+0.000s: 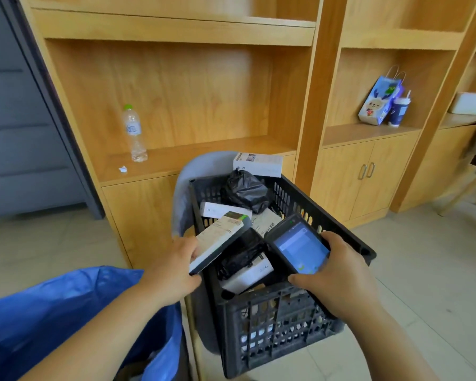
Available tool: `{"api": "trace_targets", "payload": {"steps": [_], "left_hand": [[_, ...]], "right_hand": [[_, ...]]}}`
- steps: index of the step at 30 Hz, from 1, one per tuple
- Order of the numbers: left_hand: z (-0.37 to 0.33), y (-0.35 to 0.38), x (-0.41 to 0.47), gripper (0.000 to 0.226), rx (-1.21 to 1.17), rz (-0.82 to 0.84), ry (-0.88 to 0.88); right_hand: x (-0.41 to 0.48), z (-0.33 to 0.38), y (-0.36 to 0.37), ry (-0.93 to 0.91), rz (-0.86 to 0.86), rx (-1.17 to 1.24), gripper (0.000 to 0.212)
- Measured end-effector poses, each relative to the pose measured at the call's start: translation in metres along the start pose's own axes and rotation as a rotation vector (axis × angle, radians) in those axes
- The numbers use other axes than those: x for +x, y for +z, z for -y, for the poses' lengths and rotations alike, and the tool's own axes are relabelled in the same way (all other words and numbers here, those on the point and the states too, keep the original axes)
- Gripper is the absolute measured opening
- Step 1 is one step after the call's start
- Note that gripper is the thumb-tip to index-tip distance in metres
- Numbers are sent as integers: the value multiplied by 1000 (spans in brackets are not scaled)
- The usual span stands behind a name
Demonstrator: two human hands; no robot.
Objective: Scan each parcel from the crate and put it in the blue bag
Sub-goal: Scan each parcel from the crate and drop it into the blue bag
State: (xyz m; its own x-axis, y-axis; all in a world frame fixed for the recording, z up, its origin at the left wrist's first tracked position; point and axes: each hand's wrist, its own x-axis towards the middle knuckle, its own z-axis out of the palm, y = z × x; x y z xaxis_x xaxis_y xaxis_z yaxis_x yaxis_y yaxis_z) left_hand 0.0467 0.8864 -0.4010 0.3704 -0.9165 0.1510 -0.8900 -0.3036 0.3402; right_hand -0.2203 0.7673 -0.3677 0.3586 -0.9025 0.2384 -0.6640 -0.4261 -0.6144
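Head view. A slim white parcel is gripped at its near end by the left hand, with the fingers curled round it. It is held tilted over the left rim of the crate. A scanner, screen lit, is clasped in the curled right hand over the crate's right side. The blue bag is seen near left.

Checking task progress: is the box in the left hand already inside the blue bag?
No, the left hand holds the box over the crate, beside the scanner, apart from the bag.
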Motion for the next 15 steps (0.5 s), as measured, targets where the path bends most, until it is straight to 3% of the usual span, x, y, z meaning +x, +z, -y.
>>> {"api": "trace_targets", "payload": {"steps": [5,10,15], "left_hand": [[6,14,1,28,-261,14,-63],[9,20,9,14,-575,-11,-274],[6,20,8,42,-849,13,-543]], "right_hand": [[-9,3,-3,-12,10,18,75],[-12,2,-4,-33,11,22,72],[-16,1,1,-34,20,4,73]]}}
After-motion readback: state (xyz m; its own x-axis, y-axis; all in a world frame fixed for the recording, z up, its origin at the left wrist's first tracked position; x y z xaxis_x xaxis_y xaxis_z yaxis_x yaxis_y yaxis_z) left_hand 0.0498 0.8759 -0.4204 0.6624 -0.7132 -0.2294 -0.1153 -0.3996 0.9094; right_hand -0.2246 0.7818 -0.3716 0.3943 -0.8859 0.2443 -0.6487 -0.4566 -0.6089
